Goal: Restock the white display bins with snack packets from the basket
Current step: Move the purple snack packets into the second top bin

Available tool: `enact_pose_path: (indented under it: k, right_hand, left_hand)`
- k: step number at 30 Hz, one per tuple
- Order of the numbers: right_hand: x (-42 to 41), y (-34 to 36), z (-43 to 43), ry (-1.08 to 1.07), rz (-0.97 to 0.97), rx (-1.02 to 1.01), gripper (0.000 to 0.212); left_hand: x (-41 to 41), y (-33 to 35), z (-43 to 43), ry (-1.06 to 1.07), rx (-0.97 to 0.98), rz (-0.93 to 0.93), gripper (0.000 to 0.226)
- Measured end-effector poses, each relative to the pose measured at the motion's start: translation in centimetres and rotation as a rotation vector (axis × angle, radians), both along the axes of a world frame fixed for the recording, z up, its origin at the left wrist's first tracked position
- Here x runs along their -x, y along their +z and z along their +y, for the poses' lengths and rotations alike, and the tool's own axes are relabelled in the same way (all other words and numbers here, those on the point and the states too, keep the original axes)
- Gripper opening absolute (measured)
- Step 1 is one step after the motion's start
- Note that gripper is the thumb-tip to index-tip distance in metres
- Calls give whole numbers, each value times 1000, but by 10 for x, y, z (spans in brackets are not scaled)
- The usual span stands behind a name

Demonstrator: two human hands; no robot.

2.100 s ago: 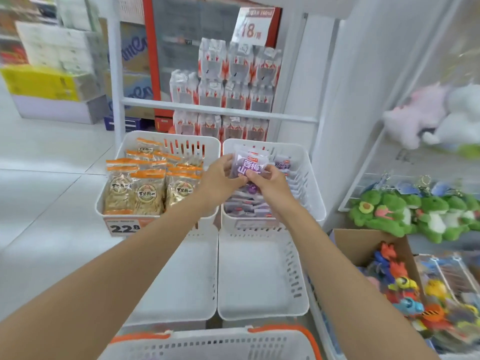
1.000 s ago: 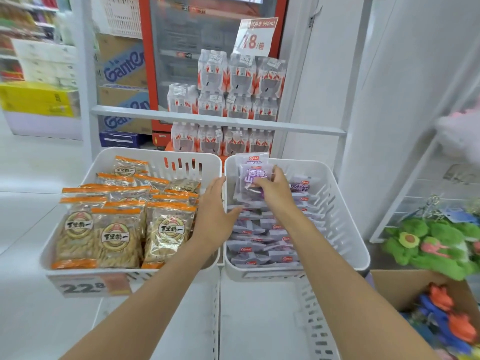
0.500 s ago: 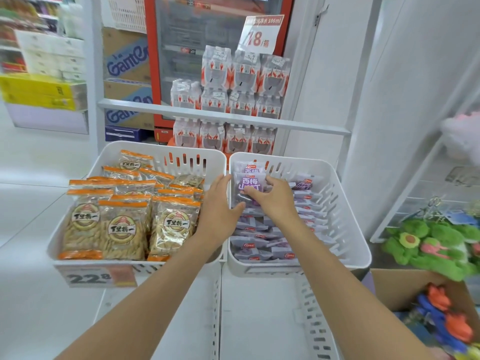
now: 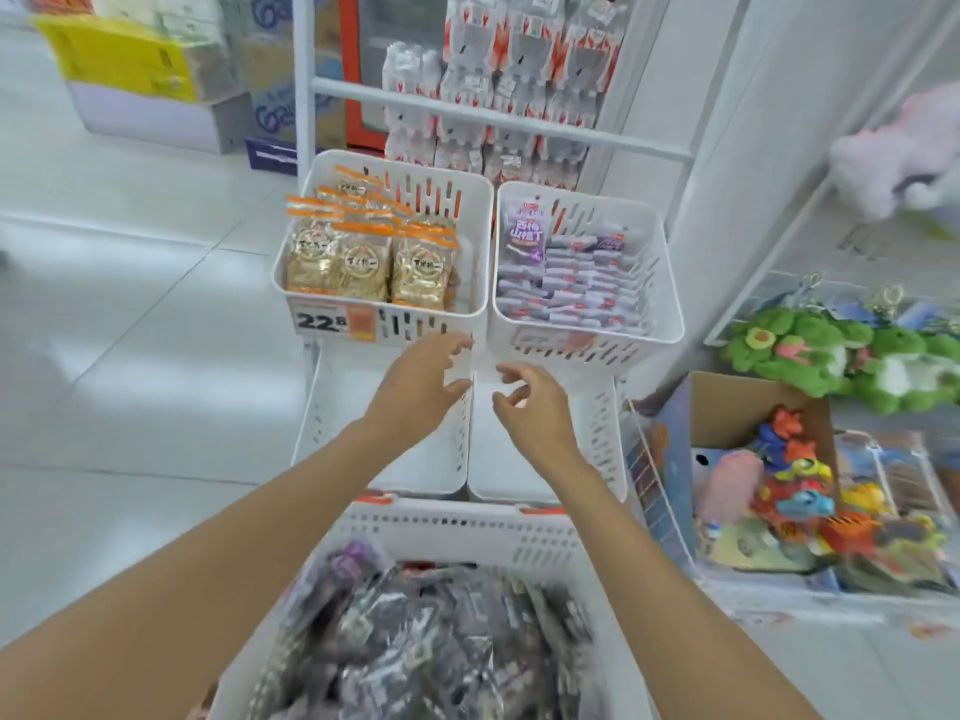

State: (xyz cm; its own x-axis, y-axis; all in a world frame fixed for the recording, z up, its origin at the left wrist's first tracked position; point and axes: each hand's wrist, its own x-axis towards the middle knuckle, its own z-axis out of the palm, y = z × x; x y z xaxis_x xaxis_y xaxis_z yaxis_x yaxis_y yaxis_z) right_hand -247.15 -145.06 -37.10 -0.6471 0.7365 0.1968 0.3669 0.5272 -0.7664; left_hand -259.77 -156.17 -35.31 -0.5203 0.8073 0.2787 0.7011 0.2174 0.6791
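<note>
Filling the bottom centre of the frame: one white slotted basket (image 4: 457, 527) with orange rim trim, heaped with dark purple snack packets (image 4: 415, 641), blurred, lying every which way, too many to count. Above it, four white display bins in two tiers. Lower tier, mid-frame: lower left bin (image 4: 337, 407) and lower right bin (image 4: 602, 428), side by side and touching. Upper tier: upper left bin (image 4: 415, 324) packed with orange-topped packets (image 4: 363, 262), all upright, long axes vertical, labels toward the camera, three in the front row and more behind; upper right bin (image 4: 660, 283) lined with flat purple-and-white packets (image 4: 571, 283) in overlapping rows, long axes across the frame, number not clear. At right of frame, a cardboard box (image 4: 727, 402) of coloured toys. In the centre, two hands over the lower tier, close together but apart: left hand (image 4: 415, 387), fingers (image 4: 457, 345) loosely curled and spread, gripping nothing; right hand (image 4: 535, 413), fingers (image 4: 511, 374) likewise loosely bent and parted, holding nothing. Smaller: one upright purple packet (image 4: 524, 236) in the back left corner of the upper right bin, long axis vertical, print facing the camera. Smallest: a price tag (image 4: 327, 320) on the upper left bin's front.
</note>
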Motion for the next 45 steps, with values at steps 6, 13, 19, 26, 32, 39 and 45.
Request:
enact_pose_path:
  k: [6, 13, 19, 26, 32, 39, 45]
  right_hand:
    - [-54, -90, -98, 388, -476, 123, 40]
    - [-87, -178, -176, 804, -1102, 159, 62]
    - [-79, -171, -163, 688, -833, 138, 25]
    - [-15, -109, -201, 620, -347, 525, 56]
    - [-6, -181, -250, 832, -754, 408, 69]
    - [-23, -182, -227, 618, -551, 286, 15]
    - [-27, -89, -159, 577, -305, 484, 66]
  left_hand:
    - [-38, -80, -155, 27, 392, -120, 48]
    - [-47, -131, -244, 31, 540, -152, 47]
    - [-56, -140, -257, 69, 424, -349, 55]
    - [-50, -119, -247, 191, 167, -834, 38]
    - [-24, -126, -266, 440, 56, -716, 25]
    - [-26, -131, -259, 356, 34, -725, 17]
    - [-24, -128, -244, 284, -39, -717, 11]
